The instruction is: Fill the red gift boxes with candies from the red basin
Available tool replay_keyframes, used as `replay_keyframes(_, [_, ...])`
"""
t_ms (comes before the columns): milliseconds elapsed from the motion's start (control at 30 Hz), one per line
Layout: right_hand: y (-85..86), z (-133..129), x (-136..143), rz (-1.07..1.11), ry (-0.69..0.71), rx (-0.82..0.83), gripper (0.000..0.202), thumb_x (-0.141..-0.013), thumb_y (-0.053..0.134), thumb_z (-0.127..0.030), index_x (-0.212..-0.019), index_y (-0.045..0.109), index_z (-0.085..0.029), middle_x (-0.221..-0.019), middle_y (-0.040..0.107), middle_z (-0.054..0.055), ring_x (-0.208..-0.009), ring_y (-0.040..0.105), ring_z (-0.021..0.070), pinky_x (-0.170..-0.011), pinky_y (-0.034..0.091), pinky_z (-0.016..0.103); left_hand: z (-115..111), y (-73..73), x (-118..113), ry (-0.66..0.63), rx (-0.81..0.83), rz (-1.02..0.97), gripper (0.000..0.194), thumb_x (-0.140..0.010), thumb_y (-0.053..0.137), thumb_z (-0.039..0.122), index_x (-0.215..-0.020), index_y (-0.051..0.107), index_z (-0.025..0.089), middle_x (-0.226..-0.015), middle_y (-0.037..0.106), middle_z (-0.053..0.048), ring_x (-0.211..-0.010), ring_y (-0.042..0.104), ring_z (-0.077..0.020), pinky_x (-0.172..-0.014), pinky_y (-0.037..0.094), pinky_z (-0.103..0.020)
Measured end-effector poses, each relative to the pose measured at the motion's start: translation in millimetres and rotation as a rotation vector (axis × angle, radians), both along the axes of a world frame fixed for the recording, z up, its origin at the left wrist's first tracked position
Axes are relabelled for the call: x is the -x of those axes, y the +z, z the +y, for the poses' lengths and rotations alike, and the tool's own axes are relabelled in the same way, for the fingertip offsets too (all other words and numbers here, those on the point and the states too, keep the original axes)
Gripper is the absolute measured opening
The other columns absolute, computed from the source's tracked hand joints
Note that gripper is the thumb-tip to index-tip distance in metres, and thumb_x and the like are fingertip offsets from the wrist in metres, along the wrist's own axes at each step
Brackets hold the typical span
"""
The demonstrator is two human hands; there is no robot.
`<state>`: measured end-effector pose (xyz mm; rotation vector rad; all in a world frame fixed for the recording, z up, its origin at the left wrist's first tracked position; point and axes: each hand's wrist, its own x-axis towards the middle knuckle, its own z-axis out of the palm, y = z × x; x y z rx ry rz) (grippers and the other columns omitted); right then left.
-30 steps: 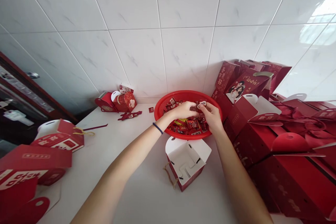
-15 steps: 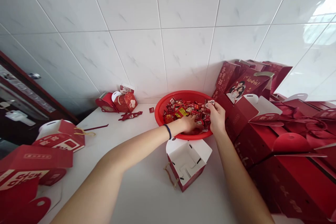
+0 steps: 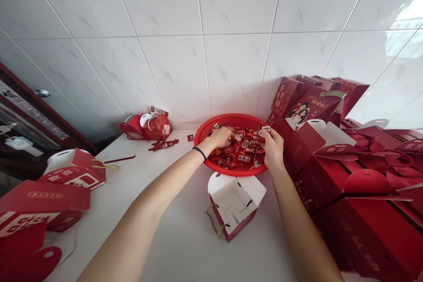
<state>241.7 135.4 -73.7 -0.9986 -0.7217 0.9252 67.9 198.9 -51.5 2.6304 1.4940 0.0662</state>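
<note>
Pinching a packet (image 3: 265, 129) (red and white): right hand (image 3: 274, 146).

front-left box (image 3: 59, 198): 囍, apparently | bag (image 3: 312, 105): script illegible | candy wrappers (image 3: 244, 157): illegible

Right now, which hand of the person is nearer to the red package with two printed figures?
Right. The right hand is at the right rim of the basket, near the package; the left hand is farther, at the basket's left part.
</note>
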Motion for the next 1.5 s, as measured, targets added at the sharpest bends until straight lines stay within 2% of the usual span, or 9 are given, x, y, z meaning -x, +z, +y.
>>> replay_keyframes(200, [0.1,0.0,0.3,0.016,0.008,-0.001,0.029,-0.059,0.07,-0.043,-0.075,0.063,-0.02,-0.07,0.071,0.0,-0.061,0.065,0.0169,-0.053,0.052,0.027,-5.9,3.7,-2.7,-0.099,0.106,-0.087,0.041,-0.08,0.052,0.003,-0.106,0.077,0.021,-0.106,0.077,-0.005,-0.094,0.07,-0.0207,-0.079,0.05,-0.026])
replay_keyframes(467, [0.0,0.2,-0.2,0.022,0.039,-0.001,0.03,-0.059,0.071,-0.043,-0.076,0.063,-0.02,-0.073,0.071,0.002,-0.066,0.067,0.0193,-0.055,0.053,0.028,-27.0,-1.6,-36.8,-0.297,0.389,0.021,0.021,-0.081,0.069,0.039,-0.08,0.074,0.019,-0.072,0.071,-0.004,-0.064,0.062,-0.0202,-0.06,0.044,-0.029])
replay_keyframes(700, [0.8,1.4,-1.2,0.033,0.034,0.008,0.034,-0.057,0.072,-0.047,-0.076,0.063,-0.02,-0.069,0.068,0.0,-0.061,0.064,0.0169,-0.052,0.048,0.026,-31.4,-11.0,-43.2,-0.292,0.534,0.022,0.006,-0.074,0.069,0.023,-0.069,0.069,0.02,-0.064,0.067,-0.001,-0.059,0.059,-0.0185,-0.059,0.043,-0.029])
replay_keyframes(833, [-0.8,2.3,-2.1,0.036,0.025,-0.004,0.036,-0.058,0.074,-0.049,-0.076,0.063,-0.02,-0.071,0.067,-0.001,-0.061,0.062,0.0156,-0.053,0.047,0.025,-21.6,-6.0,-28.1,-0.209,0.473,-0.169,0.015,-0.075,0.074,0.029,-0.068,0.065,0.02,-0.065,0.066,0.001,-0.06,0.059,-0.016,-0.057,0.042,-0.025])
replay_keyframes(1033, [0.2,-0.1,-2.6,-0.033,0.068,-0.046,0.037,-0.061,0.076,-0.052,-0.075,0.064,-0.02,-0.074,0.066,-0.001,-0.067,0.059,0.0133,-0.058,0.047,0.023,-14.4,10.7,-26.9,-0.075,0.242,-0.647,0.029,-0.097,0.049,0.042,-0.092,0.059,0.016,-0.09,0.068,-0.005,-0.083,0.065,-0.018,-0.07,0.052,-0.028])
replay_keyframes(1167, [3.8,-2.9,-3.0,0.025,0.152,-0.032,0.041,-0.058,0.078,-0.052,-0.081,0.067,-0.021,-0.081,0.068,-0.001,-0.073,0.062,0.015,-0.06,0.05,0.024,-20.3,21.1,-32.0,-0.129,0.39,-0.948,0.034,-0.088,0.063,0.049,-0.092,0.06,0.016,-0.093,0.069,-0.006,-0.084,0.067,-0.0195,-0.069,0.053,-0.03])
replay_keyframes(1233, [5.0,-3.5,-3.0,0.058,0.14,-0.028,0.04,-0.057,0.078,-0.051,-0.079,0.066,-0.02,-0.077,0.066,-0.001,-0.069,0.06,0.0143,-0.058,0.05,0.024,-21.9,25.3,-29.2,-0.134,0.461,-0.894,0.029,-0.092,0.058,0.044,-0.097,0.062,0.015,-0.097,0.071,-0.007,-0.088,0.069,-0.0196,-0.073,0.055,-0.03])
replay_keyframes(1333, [5.3,-2.9,-2.3,0.094,0.083,-0.009,0.039,-0.056,0.078,-0.05,-0.076,0.064,-0.02,-0.07,0.064,-0.002,-0.062,0.057,0.0127,-0.054,0.047,0.023,-16.5,28.5,-15.5,-0.062,0.337,-0.536,0.026,-0.096,0.048,0.033,-0.102,0.067,0.017,-0.102,0.074,-0.006,-0.091,0.07,-0.0176,-0.079,0.054,-0.027])
replay_keyframes(1500, [4.0,-0.2,-1.6,0.1,0.019,-0.03,0.038,-0.058,0.075,-0.049,-0.08,0.062,-0.021,-0.073,0.063,-0.003,-0.059,0.058,0.0128,-0.052,0.046,0.024,3.4,18.6,15.6,0.159,0.189,-0.141,0.018,-0.081,0.068,0.034,-0.079,0.071,0.017,-0.08,0.074,-0.009,-0.078,0.069,-0.0242,-0.066,0.05,-0.027])
